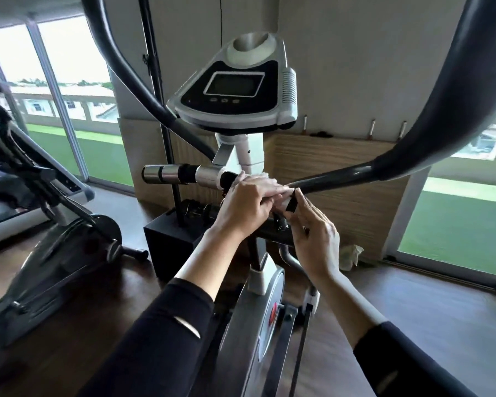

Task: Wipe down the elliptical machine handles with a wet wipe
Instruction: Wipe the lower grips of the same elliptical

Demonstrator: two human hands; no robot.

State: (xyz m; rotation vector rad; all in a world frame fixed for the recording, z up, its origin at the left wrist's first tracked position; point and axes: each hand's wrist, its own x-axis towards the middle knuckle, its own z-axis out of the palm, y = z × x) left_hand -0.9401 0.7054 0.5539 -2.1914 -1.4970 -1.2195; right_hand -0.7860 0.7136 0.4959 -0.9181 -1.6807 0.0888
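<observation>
Your left hand (242, 209) curled closed, knuckles up; your right hand (317, 239) reached beside it, fingers (298, 196) pinched, both forearms extended forward.

The hands (272, 213) work in a tight spot at the middle of the machine, hemmed in on most sides; the console (235, 90) and its white post (248, 156) stand straight ahead and above; the short chrome grip (181, 173) juts out to the left at hand height; the left swing arm (132, 73) curves up behind it; the thick right swing arm (430, 130) sweeps across the upper right, its lower bar reaching in to the fingers; open air lies low on the right above the floor (427, 296), and between the two forearms over the grey housing (252, 316).
</observation>
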